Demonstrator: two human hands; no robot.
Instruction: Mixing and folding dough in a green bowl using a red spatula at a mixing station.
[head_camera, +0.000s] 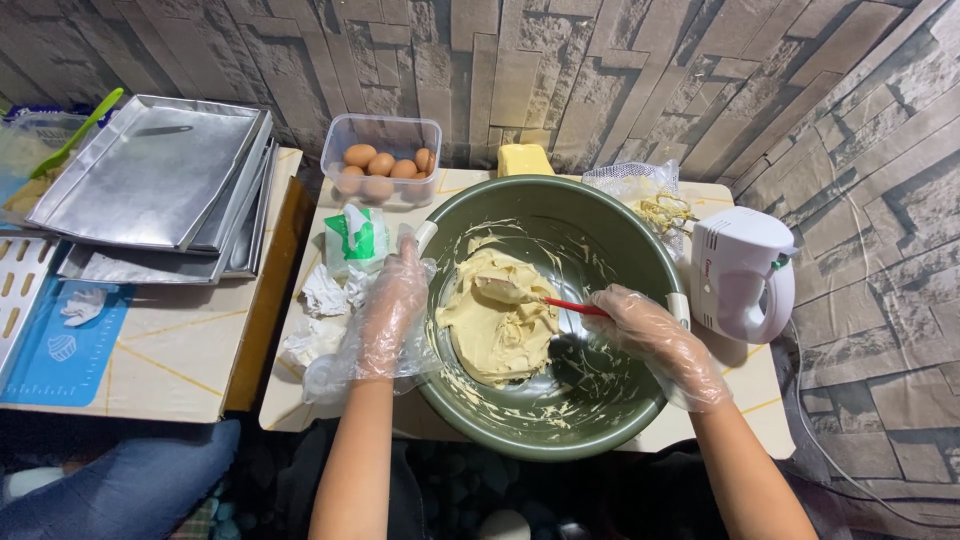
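Observation:
A large green mixing bowl (640, 250) stands on a small pale table (735, 375) and holds a mound of pale yellow batter (495, 325). My right hand (655, 340), in a clear plastic glove, grips the red handle of a spatula (560, 304) whose blade lies in the batter. My left hand (390, 305), also gloved, rests on the bowl's left rim with the fingers extended. Batter smears streak the bowl's inner wall.
A white hand mixer (742, 272) stands right of the bowl, its beaters (665, 212) lying in a plastic bag behind. A clear tub of brown eggs (380, 160), a block of butter (524, 158), crumpled tissues (325, 295) and stacked metal baking trays (160, 180) sit at the back and left.

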